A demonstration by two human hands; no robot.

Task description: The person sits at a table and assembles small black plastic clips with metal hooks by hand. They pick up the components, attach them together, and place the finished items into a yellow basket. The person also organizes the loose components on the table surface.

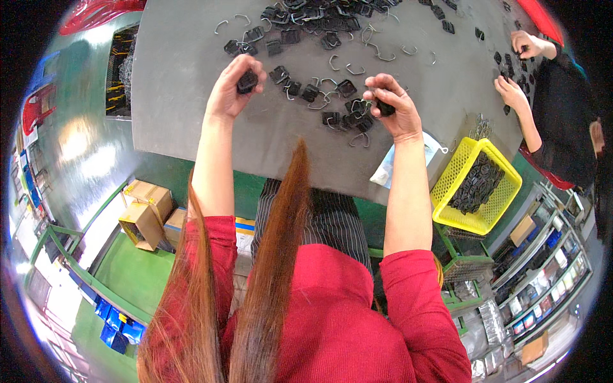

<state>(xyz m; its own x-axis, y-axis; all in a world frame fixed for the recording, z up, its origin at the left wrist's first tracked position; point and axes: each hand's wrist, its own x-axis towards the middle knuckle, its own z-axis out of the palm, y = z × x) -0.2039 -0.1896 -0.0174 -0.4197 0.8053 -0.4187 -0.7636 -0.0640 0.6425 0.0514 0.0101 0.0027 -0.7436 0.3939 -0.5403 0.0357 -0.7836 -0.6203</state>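
Grey tabletop (pixel 182 96) spreads from 10 to 2 o'clock. My left hand (pixel 226 90), at 11, curls around 1 black piece (pixel 247 82); my right hand (pixel 403 115), at 1, grips 1 dark block (pixel 385 107). Between them lies a loose cluster of black parts (pixel 311 93) with wire hooks (pixel 355 69); bigger dark heap (pixel 313 18) at 12. White-and-blue packet (pixel 385 167) near the table edge at 2. Yellow basket (pixel 442 216), black parts inside, at 3. Co-worker's hands (pixel 514 97) at 2, same tabletop. Cartons (pixel 153 198) at 9, green flat surface (pixel 131 271) at 8, loaded shelving (pixel 543 281) at 4.
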